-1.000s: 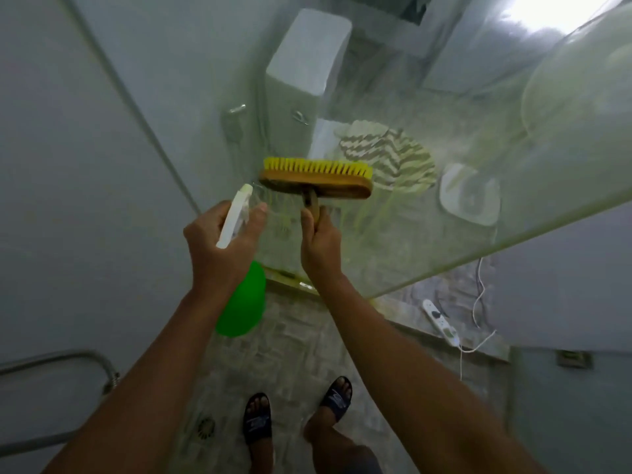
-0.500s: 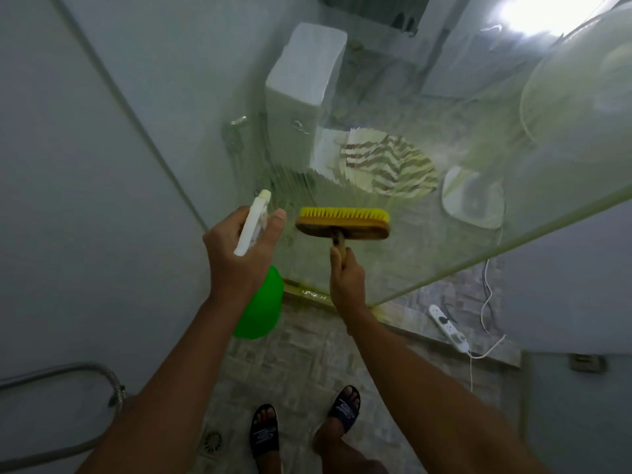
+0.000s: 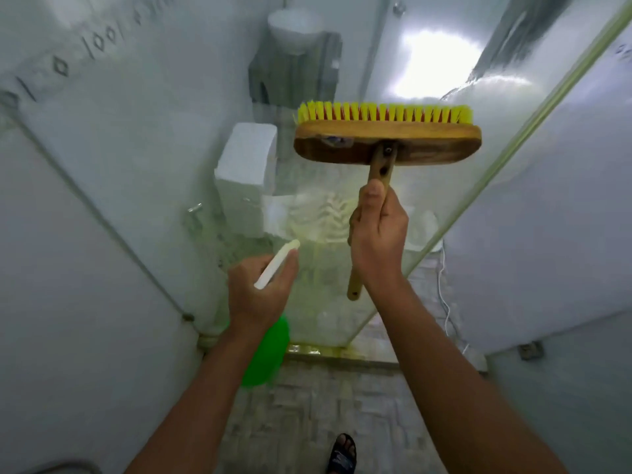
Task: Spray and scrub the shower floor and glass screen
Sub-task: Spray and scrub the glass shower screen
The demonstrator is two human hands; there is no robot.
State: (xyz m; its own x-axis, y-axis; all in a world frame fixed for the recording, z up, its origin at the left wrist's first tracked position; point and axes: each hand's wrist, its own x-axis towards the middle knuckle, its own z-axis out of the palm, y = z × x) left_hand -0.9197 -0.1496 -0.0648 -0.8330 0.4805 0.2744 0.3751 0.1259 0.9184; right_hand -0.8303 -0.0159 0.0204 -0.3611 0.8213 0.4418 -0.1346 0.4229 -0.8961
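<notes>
My right hand (image 3: 378, 234) grips the short wooden handle of a scrub brush (image 3: 386, 138) with yellow bristles. The brush head is raised high, its bristles toward the wet glass screen (image 3: 342, 313). Lower and to the left, my left hand (image 3: 260, 289) holds a green spray bottle (image 3: 268, 354) by its white trigger head (image 3: 277, 263), nozzle aimed at the glass. Streaks of yellowish liquid run down the screen. The shower floor (image 3: 307, 415) of small pale tiles lies below.
Through the glass I see a white toilet cistern (image 3: 246, 172) and a sink (image 3: 294, 29) farther back. White walls close in on both sides. A white cable (image 3: 444, 302) hangs at the right. One sandalled foot (image 3: 342, 455) stands on the tiles. A metal hose (image 3: 68, 468) curves at bottom left.
My right hand has lifted the brush well up the glass. The view has tilted upward, so the sink shows. My left hand with the bottle stays low.
</notes>
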